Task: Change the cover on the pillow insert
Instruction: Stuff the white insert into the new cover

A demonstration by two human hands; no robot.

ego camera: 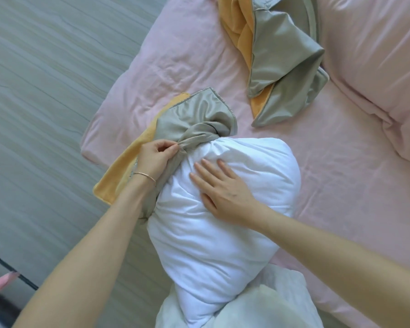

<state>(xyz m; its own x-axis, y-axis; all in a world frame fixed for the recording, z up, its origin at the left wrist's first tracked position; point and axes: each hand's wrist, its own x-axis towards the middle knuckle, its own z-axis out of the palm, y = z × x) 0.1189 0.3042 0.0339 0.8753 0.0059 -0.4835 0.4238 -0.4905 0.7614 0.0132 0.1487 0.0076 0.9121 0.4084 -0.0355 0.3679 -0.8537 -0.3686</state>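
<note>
White pillow insert (223,209) lies lengthwise away from the person on the pink bed (329,162), its far end in the grey-and-yellow cover (194,119). Left hand (155,155) pinches the bunched cover rim; right hand (223,188), just beside it, presses flat-fingered on the insert.

Left hand (154,155) pinching, right hand (225,192) flat.

pillow insert (223,209) end inside cover (197,119)
</note>
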